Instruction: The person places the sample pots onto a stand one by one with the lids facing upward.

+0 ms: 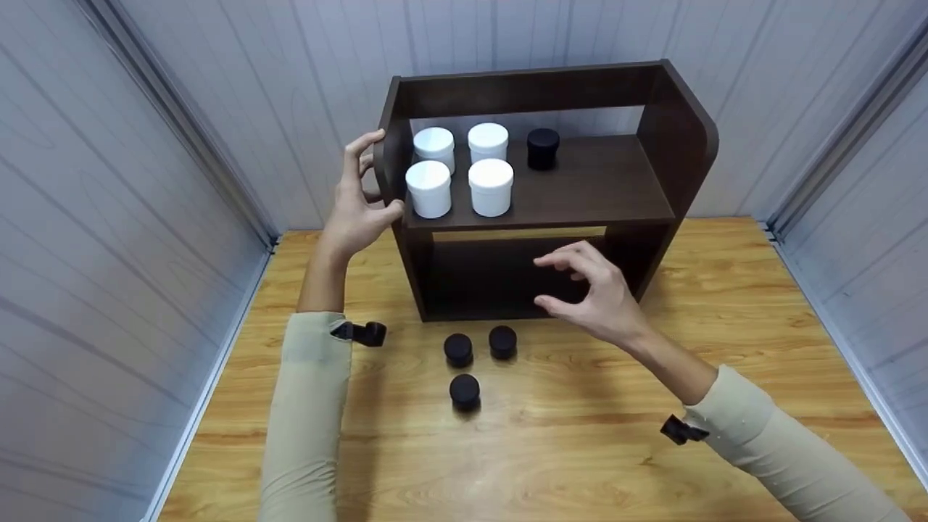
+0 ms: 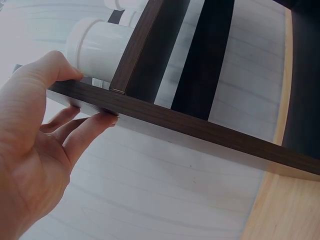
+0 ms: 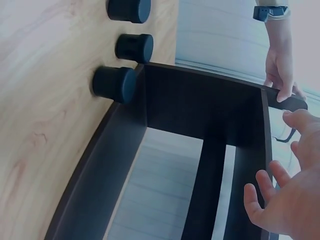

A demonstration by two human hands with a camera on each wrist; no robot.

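Three black jars [image 1: 464,390] are sitting below the right hand [image 1: 591,293], its fingers hovering apart; the left hand [image 1: 357,199] is gripping the shelf [image 1: 551,199].

Person is wearing a pale beige long-sleeve top, sleeves ending short of the wrists. Both forearms are carrying small black strapped camera mounts. Hands are showing bare, no gloves.
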